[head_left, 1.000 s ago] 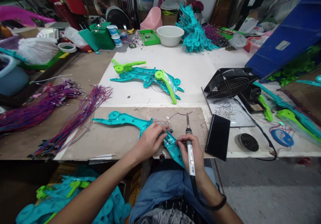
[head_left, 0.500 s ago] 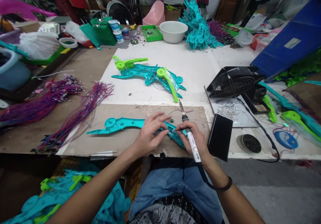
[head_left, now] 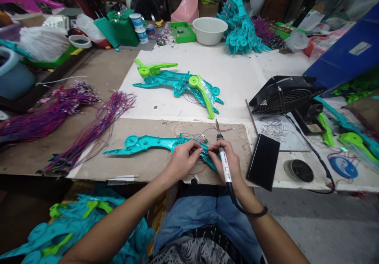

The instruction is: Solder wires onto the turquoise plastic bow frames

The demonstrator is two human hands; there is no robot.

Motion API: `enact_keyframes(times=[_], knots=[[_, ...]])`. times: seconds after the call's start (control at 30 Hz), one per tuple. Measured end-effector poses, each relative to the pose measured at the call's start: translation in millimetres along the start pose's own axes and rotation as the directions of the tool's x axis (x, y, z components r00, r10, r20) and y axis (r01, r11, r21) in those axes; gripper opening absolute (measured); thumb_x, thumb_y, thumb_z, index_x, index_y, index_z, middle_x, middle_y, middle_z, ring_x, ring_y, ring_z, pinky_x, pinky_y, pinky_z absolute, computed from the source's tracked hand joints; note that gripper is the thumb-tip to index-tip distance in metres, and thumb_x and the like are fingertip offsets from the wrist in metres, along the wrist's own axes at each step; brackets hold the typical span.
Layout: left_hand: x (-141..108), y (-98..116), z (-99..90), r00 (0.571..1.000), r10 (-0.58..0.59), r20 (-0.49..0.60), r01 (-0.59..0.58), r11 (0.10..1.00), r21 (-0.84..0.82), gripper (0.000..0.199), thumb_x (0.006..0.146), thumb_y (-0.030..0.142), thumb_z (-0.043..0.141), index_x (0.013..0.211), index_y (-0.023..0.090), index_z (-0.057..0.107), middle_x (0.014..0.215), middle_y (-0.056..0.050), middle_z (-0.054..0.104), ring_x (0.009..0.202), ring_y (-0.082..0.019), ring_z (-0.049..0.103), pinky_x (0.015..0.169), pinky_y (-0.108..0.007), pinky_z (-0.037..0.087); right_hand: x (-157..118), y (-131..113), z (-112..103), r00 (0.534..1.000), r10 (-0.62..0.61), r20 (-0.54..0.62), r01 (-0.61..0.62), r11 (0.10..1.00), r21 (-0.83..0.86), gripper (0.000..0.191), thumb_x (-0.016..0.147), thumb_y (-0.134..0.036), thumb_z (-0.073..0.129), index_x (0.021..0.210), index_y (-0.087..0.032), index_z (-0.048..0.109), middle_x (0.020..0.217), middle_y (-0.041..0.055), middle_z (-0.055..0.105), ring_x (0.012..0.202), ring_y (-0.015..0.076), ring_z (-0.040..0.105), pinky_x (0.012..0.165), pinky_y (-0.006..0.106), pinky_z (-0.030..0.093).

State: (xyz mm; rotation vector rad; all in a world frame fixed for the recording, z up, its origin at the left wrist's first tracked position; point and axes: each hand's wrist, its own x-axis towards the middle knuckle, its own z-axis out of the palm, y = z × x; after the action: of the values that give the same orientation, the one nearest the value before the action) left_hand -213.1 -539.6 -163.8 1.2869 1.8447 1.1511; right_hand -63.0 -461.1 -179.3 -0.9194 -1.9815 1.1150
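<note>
A long teal plastic part [head_left: 154,142] lies across the brown board at the front of the table. Over its right portion my left hand [head_left: 187,156] is closed, fingertips pinched at the part; what they pinch is too small to make out. My right hand [head_left: 227,159] holds a white soldering iron [head_left: 224,162] between thumb and palm, tip pointing up and away, while its thumb and forefinger touch the same part opposite my left fingertips. Thin wires and a small green piece [head_left: 205,141] are just behind the hands.
Behind lies an assembled teal piece [head_left: 168,81] with lime-green arms. Wire bundles [head_left: 103,126] are at left. On the right are a black fan [head_left: 284,96], a black flat box [head_left: 263,161], a round tin [head_left: 299,170] and a blue disc [head_left: 343,166].
My left fingers have closed from a spread pose into a pinch near the part. The view has shifted slightly; my right hand still holds the iron.
</note>
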Motion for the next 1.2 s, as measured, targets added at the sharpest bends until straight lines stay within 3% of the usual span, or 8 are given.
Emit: enact_keyframes(times=[0.17, 0.23, 0.4, 0.53, 0.83, 1.03, 1.2], knots=[[-2, 12, -2.8, 0.994, 0.108, -0.028, -0.099, 0.97, 0.22, 0.01, 0.088, 0.021, 0.05, 0.085, 0.018, 0.06, 0.077, -0.002, 0.064, 0.071, -0.015, 0.056, 0.066, -0.026, 0.041, -1, -1, 0, 1.0, 0.008, -0.012, -0.008, 1.0, -0.003, 0.021, 0.082, -0.028, 0.06, 0.1, -0.024, 0.05, 0.083, 0.0, 0.07, 0.075, 0.0152, 0.069, 0.068, 0.026, 0.055], [0, 14, -1.0, 0.993, 0.106, -0.045, -0.095, 0.977, 0.191, 0.009, 0.087, 0.019, 0.051, 0.083, 0.018, 0.059, 0.078, -0.002, 0.063, 0.073, -0.015, 0.057, 0.067, -0.026, 0.041, -1, -1, 0, 1.0, 0.011, -0.018, -0.011, 1.0, 0.002, 0.021, 0.082, -0.028, 0.061, 0.099, -0.024, 0.05, 0.083, 0.0, 0.07, 0.075, 0.0152, 0.069, 0.068, 0.026, 0.055], [4, 11, 8.1, 0.997, -0.03, -0.07, 0.029, 1.0, -0.005, 0.008, 0.084, 0.021, 0.054, 0.079, 0.018, 0.06, 0.072, 0.0, 0.062, 0.066, -0.013, 0.055, 0.062, -0.024, 0.041, -1, 0, 0, 0.999, 0.02, -0.04, -0.021, 1.0, -0.003, 0.022, 0.081, -0.028, 0.061, 0.1, -0.024, 0.05, 0.081, -0.001, 0.069, 0.073, 0.0147, 0.069, 0.067, 0.025, 0.055], [3, 8, 12.2, 0.997, -0.055, -0.061, 0.054, 0.998, -0.021, 0.009, 0.083, 0.023, 0.055, 0.076, 0.017, 0.058, 0.068, 0.001, 0.059, 0.063, -0.012, 0.052, 0.058, -0.024, 0.039, -2, 1, -2, 0.997, 0.029, -0.068, -0.032, 0.998, -0.051, 0.022, 0.081, -0.029, 0.062, 0.099, -0.024, 0.052, 0.08, -0.0012, 0.068, 0.072, 0.0151, 0.068, 0.068, 0.026, 0.054], [-3, 3, 18.5, 0.995, 0.05, -0.088, -0.045, 0.997, 0.058, 0.009, 0.085, 0.022, 0.053, 0.078, 0.018, 0.057, 0.072, 0.0, 0.057, 0.067, -0.013, 0.053, 0.061, -0.024, 0.04, -4, 0, -6, 1.0, -0.01, -0.008, 0.01, 0.997, -0.071, 0.019, 0.085, -0.028, 0.057, 0.102, -0.023, 0.051, 0.081, -0.0007, 0.067, 0.072, 0.0145, 0.067, 0.066, 0.024, 0.053], [-5, 2, 19.6, 0.984, 0.121, -0.132, -0.116, 0.992, 0.044, 0.011, 0.084, 0.019, 0.054, 0.074, 0.018, 0.055, 0.074, 0.0, 0.058, 0.071, -0.013, 0.054, 0.066, -0.025, 0.041, -3, 2, -5, 0.996, -0.077, -0.035, 0.071, 0.986, -0.149, 0.016, 0.086, -0.024, 0.054, 0.102, -0.023, 0.051, 0.082, -0.0004, 0.066, 0.073, 0.0147, 0.067, 0.068, 0.025, 0.053], [-3, 3, 15.8, 0.997, 0.052, -0.062, -0.052, 0.999, 0.003, 0.008, 0.084, 0.02, 0.055, 0.078, 0.018, 0.06, 0.077, -0.001, 0.064, 0.074, -0.015, 0.059, 0.069, -0.027, 0.044, -4, 3, -5, 0.998, -0.058, -0.039, 0.051, 0.985, -0.167, 0.016, 0.086, -0.025, 0.054, 0.102, -0.023, 0.052, 0.082, 0.0004, 0.067, 0.072, 0.016, 0.067, 0.066, 0.026, 0.053]])
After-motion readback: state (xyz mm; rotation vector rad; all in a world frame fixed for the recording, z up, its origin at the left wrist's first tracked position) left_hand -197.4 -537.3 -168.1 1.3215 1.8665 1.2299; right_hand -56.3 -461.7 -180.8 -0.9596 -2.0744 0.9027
